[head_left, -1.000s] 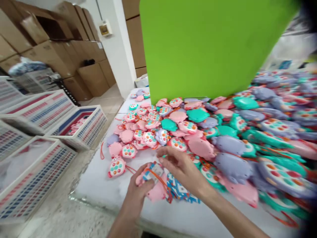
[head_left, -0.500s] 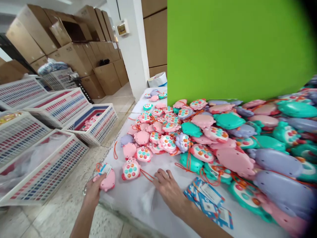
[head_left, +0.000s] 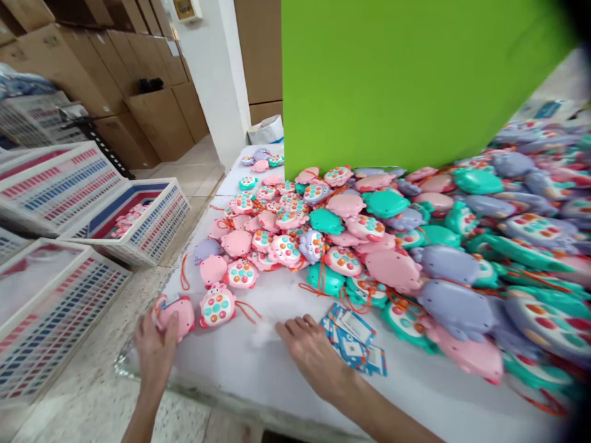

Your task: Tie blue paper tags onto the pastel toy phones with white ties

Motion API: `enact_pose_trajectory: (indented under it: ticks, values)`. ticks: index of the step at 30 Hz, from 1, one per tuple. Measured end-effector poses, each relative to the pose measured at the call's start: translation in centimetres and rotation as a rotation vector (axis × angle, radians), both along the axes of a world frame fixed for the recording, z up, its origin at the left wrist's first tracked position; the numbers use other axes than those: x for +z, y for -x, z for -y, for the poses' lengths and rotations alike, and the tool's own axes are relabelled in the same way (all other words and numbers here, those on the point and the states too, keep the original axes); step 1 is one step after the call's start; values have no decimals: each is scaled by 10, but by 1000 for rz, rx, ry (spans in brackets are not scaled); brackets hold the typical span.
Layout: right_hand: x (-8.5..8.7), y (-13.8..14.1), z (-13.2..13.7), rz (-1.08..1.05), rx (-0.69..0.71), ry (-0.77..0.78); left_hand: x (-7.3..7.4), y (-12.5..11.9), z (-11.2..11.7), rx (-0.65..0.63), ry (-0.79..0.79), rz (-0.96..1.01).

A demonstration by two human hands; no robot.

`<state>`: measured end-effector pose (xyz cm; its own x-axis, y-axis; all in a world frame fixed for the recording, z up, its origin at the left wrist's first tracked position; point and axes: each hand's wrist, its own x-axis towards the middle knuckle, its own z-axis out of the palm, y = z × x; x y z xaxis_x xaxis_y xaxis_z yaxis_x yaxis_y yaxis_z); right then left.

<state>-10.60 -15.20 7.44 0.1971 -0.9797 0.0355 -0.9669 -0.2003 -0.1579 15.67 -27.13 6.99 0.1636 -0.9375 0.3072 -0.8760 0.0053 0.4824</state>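
Observation:
My left hand (head_left: pixel 154 347) is closed round a pink toy (head_left: pixel 178 314) with an orange cord, resting it at the near left corner of the white table (head_left: pixel 258 369). My right hand (head_left: pixel 309 351) lies palm down on the table, fingers stretched out, holding nothing. Just to its right sits a small stack of blue printed cards (head_left: pixel 353 338). A pink toy with coloured buttons (head_left: pixel 217 306) lies between my hands. Behind them spreads a big heap of pink, teal and purple toys (head_left: pixel 415 246).
A large green panel (head_left: pixel 406 80) blocks the upper middle. White plastic crates (head_left: pixel 50 301) stand on the floor to the left; one crate (head_left: pixel 138 221) holds pink toys. Brown cartons (head_left: pixel 157 117) are stacked against the back wall beside a white pillar (head_left: pixel 215 80).
My left hand carried the pink toy from the table's middle out past the left edge, then brought it back to the near corner. My right hand let go and flattened on the table.

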Motion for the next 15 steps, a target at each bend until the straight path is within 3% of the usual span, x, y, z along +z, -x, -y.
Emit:
enact_pose_trajectory:
  ticks: [3, 5, 7, 9, 12, 15]
  values:
    - [9, -3, -12, 15, 19, -17, 26, 25, -22, -111, 175, 77]
    - [17, -1, -30, 86, 33, -7, 42, 48, -39, -249, 198, 32]
    - [19, 5, -54, 179, 43, 15, 47, 75, -54, -403, 168, -19]
    - [12, 13, -80, 243, 32, 27, 39, 106, -68, -632, 98, -59]
    - [-11, 26, -110, 288, -37, 1, 13, 157, -86, -1033, -117, -90]
    - [-28, 35, -122, 295, -137, 7, -7, 202, -97, -1231, -274, -69]
